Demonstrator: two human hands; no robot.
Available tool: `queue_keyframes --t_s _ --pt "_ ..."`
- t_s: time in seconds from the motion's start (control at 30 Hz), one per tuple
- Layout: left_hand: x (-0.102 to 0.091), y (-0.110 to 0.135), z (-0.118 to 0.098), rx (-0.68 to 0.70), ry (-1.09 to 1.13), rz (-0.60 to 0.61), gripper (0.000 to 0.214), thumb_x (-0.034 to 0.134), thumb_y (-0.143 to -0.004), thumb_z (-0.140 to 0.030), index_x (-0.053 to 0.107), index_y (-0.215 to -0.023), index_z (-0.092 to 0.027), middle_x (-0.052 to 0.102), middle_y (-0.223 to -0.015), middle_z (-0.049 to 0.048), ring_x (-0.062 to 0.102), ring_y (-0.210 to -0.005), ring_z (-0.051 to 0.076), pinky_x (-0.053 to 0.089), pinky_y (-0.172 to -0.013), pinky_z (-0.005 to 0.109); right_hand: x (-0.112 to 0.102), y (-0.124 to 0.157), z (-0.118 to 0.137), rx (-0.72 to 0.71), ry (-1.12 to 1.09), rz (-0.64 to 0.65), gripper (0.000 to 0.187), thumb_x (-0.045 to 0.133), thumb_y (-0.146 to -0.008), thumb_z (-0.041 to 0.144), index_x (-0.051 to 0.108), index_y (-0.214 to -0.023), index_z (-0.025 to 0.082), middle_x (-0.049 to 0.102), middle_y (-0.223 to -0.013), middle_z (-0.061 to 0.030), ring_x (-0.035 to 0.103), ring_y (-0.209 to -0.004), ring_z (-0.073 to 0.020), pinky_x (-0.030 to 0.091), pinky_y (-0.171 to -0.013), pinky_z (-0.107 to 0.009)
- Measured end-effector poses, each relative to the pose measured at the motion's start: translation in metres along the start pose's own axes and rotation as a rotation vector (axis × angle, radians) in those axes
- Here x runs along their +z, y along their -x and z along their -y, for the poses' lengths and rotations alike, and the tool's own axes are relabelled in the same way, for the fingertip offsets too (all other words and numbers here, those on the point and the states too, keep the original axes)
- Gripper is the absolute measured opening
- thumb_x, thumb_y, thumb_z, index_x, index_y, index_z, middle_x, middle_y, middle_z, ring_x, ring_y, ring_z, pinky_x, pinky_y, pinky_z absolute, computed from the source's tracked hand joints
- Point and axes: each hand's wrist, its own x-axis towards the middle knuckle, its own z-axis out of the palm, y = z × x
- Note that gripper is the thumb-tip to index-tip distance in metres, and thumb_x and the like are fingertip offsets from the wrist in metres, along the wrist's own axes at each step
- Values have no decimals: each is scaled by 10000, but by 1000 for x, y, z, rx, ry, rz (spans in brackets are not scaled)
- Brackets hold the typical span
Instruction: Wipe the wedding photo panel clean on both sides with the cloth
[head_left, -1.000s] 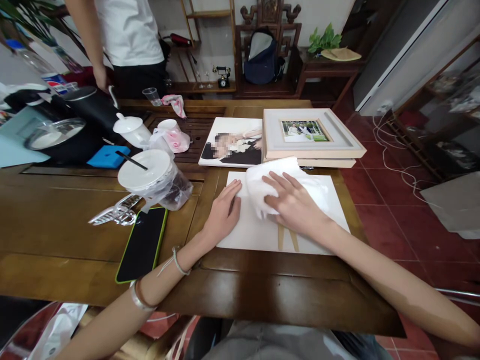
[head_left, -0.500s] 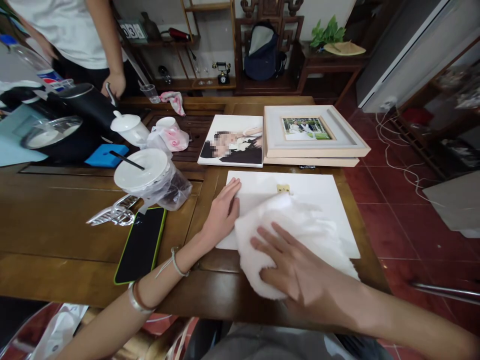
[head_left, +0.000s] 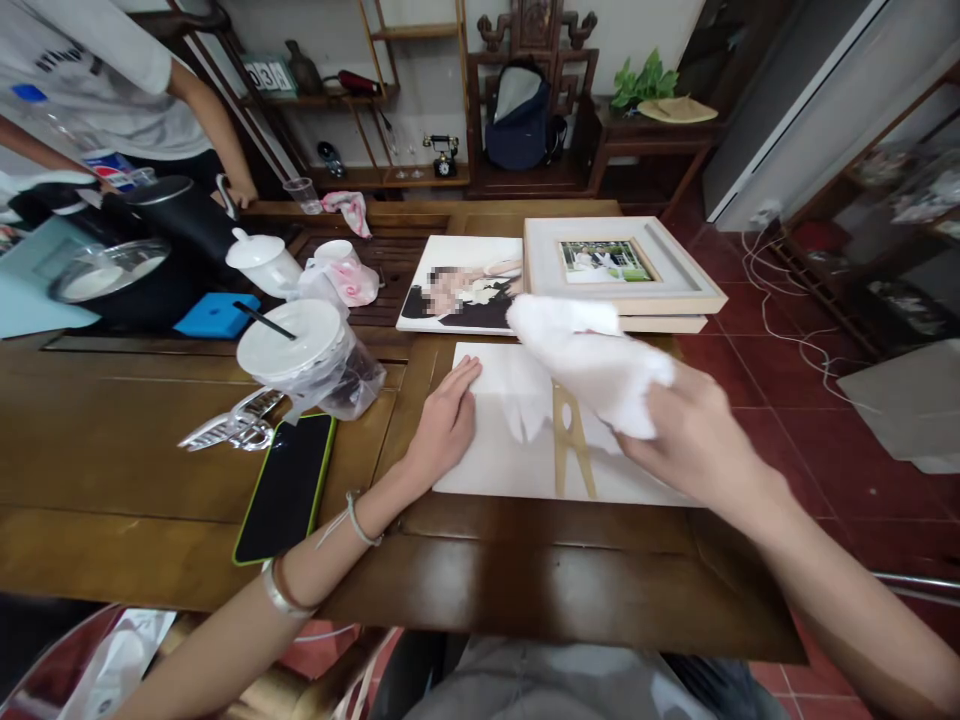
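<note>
A white panel (head_left: 502, 460) lies flat on the table in front of me, with a gold A-shaped piece (head_left: 571, 440) like a picture stand on its face. My left hand (head_left: 444, 420) rests on the panel's left edge, fingers stretched out and the thumb lying beside them. Above the panel's right part, my right hand (head_left: 690, 430) grips a bunched white cloth (head_left: 585, 355). The cloth is raised and casts a shadow on the panel. It hides the top of the gold piece and part of the panel's far edge.
Behind the panel lie a photo print (head_left: 465, 290) and stacked picture frames (head_left: 540, 285). To the left are a lidded cup (head_left: 292, 340) with a straw, a phone (head_left: 289, 490) and a silver trinket (head_left: 236, 425). A person (head_left: 142, 90) stands at the far left.
My right hand has lifted the white cloth off the panel and moved it away from me, uncovering the gold piece. My left hand stays put. The person at the far left has shifted.
</note>
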Motion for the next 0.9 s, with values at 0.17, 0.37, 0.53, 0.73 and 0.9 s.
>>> queue_keyframes --t_s 0.17,0.37,0.53,0.73,0.9 --pt "-2 0 -3 5 50 -98 445 331 -965 -277 477 -1340 -89 468 -1417 160 421 -1336 217 308 -1143 422 60 -22 10 27 58 273 279 534 -671 12 637 -907 119 469 -1388 -183 379 -1333 -368 392 -1045 -522" --pt "-5 1 -12 12 155 -131 440 284 -991 -315 491 -1341 -143 463 -1430 117 399 -1349 203 279 -1154 410 87 -37 45 -3 -92 655 351 549 -762 143 612 -1107 144 346 -1483 -151 172 -1419 -376 156 -1147 -580" --pt "-8 2 -13 -7 182 -164 410 319 -986 -325 535 -1304 -183 519 -1387 82 455 -1304 199 311 -1138 408 67 -7 63 -174 -284 645 372 558 -723 162 607 -1092 169 336 -1480 -157 161 -1424 -363 123 -1132 -611" --pt "-4 0 -11 -49 120 -97 362 388 -953 -269 576 -1245 -166 573 -1325 91 512 -1251 207 369 -1101 402 22 25 56 -174 -555 714 331 530 -694 121 594 -1015 165 527 -1323 -120 336 -1365 -261 294 -1112 -482" --pt "-1 0 -7 -35 -17 -6 423 490 -874 -214 522 -1287 -133 533 -1360 129 498 -1267 236 383 -1088 421 -17 20 19 267 -783 544 111 589 -729 201 594 -833 164 642 -788 -32 610 -711 -147 504 -612 -249"
